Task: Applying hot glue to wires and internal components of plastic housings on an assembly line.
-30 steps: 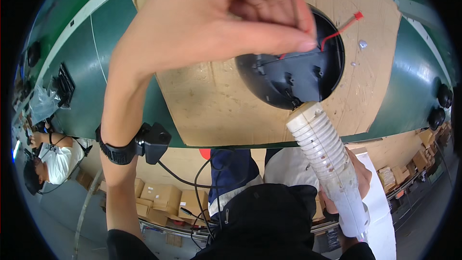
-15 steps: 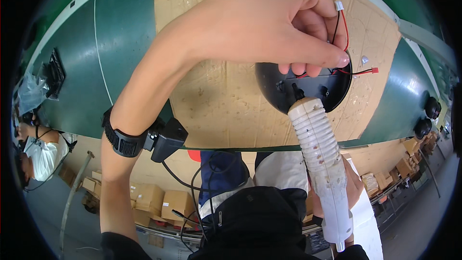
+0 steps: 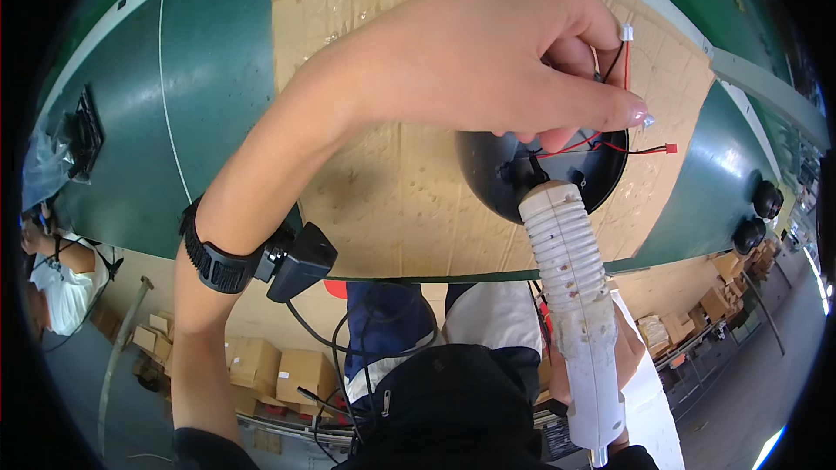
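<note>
- Black bowl-shaped plastic shell (image 3: 488, 178) lies under my curled left hand (image 3: 522, 48); can't tell its grip.
- My right hand (image 3: 629, 352), nearer, is wrapped round white ribbed plastic tool (image 3: 570, 252), tip over shell.

A black bowl-shaped housing (image 3: 489, 176) lies open on cardboard (image 3: 401, 200), red-and-black wires (image 3: 646, 151) across it, a ribbed white tool (image 3: 578, 296) reaching in
</note>
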Tool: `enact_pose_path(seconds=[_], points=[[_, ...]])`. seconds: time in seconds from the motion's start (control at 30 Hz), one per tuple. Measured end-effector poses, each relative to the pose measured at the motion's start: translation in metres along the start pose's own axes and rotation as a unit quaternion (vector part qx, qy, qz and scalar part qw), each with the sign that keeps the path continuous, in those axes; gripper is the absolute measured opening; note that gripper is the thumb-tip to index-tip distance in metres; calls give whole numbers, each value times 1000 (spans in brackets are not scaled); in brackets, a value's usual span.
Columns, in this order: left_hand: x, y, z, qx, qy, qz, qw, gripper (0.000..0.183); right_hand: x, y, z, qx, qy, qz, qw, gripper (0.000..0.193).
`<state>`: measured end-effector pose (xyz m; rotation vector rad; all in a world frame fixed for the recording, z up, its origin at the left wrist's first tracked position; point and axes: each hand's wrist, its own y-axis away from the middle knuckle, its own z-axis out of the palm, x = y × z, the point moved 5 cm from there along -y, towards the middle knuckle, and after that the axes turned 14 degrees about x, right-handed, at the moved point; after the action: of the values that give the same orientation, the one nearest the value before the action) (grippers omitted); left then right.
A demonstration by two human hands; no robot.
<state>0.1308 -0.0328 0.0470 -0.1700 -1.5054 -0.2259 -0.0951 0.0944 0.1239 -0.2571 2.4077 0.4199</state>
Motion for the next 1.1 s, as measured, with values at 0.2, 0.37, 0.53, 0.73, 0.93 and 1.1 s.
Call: enact_pose_path(seconds=[0.2,0.37,0.53,0.73,0.93,1.1], points=[[1,-9,2,-4,-34,75,997,22,-6,-6,-2,25,-2,-35,999,27],[-2,-15,6,-14,-27,73,997,20,-3,-2,1,-34,94,-29,995,30],[-4,-17,9,-17,-25,77,997,18,3,4,2,-16,28,12,999,29],[-4,-21,14,-19,-24,87,996,15,6,6,0,-41,37,45,997,27],[-4,-20,14,-17,-26,86,996,13,2,-2,-2,-11,-13,-5,1000,26],[-1,-17,13,-13,-25,81,996,11,0,-4,-2,6,-8,0,1000,24]])
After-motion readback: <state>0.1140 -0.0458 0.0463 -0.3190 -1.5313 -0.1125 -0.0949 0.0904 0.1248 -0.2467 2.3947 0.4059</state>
